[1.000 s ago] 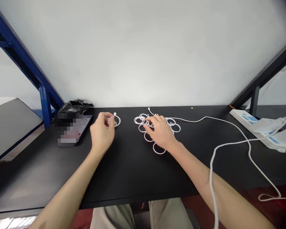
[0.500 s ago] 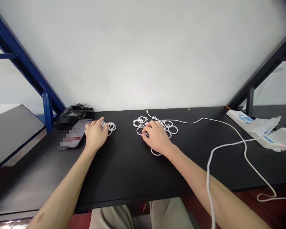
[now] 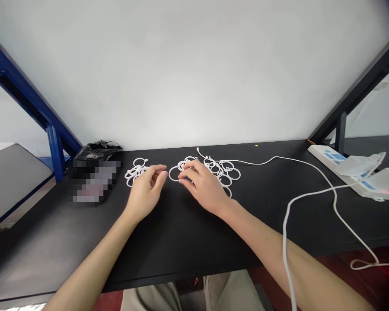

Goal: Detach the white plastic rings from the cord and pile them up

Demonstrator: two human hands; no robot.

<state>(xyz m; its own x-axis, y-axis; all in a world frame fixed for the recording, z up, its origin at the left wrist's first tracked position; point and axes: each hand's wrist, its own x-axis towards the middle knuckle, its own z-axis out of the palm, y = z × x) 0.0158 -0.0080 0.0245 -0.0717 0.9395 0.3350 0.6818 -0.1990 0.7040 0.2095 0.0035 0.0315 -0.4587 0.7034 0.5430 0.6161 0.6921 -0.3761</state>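
Two groups of white plastic rings lie on the black table [image 3: 181,233]. The small pile of rings [image 3: 134,172] sits at the left, just beyond my left hand [image 3: 147,190], whose fingers are loosely curled and apart and hold nothing. My right hand [image 3: 202,183] rests on the left part of the larger cluster of rings [image 3: 222,170]. Its fingertips press on one ring [image 3: 175,173] that lies between the two hands.
A phone [image 3: 95,183] and a black crumpled bag [image 3: 99,151] lie at the left. A white cable [image 3: 311,194] runs from the ring cluster across the table and over its front edge. A white power strip [image 3: 343,168] with a plugged adapter sits at the right. Blue and black frame posts flank the table.
My left hand left a few rings in the small pile at the left and moved right toward the middle. My right hand shifted left, sliding one ring out of the cluster.
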